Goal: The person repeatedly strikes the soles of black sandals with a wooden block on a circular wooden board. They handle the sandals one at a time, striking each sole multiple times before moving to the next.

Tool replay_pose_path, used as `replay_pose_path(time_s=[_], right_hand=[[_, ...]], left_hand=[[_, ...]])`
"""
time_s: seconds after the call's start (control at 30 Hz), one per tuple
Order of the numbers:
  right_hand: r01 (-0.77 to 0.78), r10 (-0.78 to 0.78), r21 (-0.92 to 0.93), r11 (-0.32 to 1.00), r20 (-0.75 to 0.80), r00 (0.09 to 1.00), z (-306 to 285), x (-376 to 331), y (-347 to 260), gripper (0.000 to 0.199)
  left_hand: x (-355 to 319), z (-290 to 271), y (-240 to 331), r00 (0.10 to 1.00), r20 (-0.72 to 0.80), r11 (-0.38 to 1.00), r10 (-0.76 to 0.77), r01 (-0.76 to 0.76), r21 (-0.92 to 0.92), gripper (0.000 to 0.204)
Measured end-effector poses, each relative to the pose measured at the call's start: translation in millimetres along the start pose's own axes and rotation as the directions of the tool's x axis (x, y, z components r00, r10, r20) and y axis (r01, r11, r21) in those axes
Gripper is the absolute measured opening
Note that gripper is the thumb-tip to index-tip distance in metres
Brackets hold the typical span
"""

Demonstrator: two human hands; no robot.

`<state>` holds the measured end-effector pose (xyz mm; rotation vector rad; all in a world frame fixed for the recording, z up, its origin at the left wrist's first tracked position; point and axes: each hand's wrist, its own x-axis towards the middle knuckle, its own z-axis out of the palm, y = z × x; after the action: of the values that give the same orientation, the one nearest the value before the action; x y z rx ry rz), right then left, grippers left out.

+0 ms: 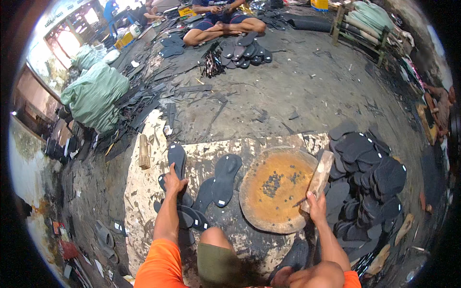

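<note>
Black sole (176,156) is gripped, seemingly for steadiness, by the left hand (175,182); the right hand (316,207) clasps a wooden bar's (321,175) lower end.

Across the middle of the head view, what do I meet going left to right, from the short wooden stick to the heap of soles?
Short wooden stick → left hand → two overlapping black soles → round wooden board → right hand → heap of black soles.
</note>
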<state>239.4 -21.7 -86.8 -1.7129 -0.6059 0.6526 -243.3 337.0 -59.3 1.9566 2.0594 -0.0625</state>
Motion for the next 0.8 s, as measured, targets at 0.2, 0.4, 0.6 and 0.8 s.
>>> replay_pose_path(time_s=[0.2, 0.4, 0.6, 0.8], right_hand=[[-0.116, 0.109, 0.134, 0.984, 0.059, 0.992, 3, -3, -19, 0.050], [-0.047, 0.051, 0.304, 0.952, -0.008, 0.999, -2, -22, -32, 0.043], [0.001, 0.038, 0.405, 0.914, -0.087, 0.995, -47, -79, -26, 0.038], [-0.020, 0.097, 0.501, 0.865, -0.128, 0.987, -62, -98, -38, 0.038]], left_hand=[[-40, -30, 69, 0.852, -0.312, 0.843, 0.420, -0.494, -0.214, 0.081], [-146, -16, 238, 0.502, -0.051, 0.484, 0.863, -0.852, -0.198, 0.083], [-140, 12, 260, 0.483, -0.030, 0.482, 0.875, -0.875, -0.031, 0.075], [-201, 37, 233, 0.322, -0.017, 0.316, 0.947, -0.937, -0.148, 0.068]])
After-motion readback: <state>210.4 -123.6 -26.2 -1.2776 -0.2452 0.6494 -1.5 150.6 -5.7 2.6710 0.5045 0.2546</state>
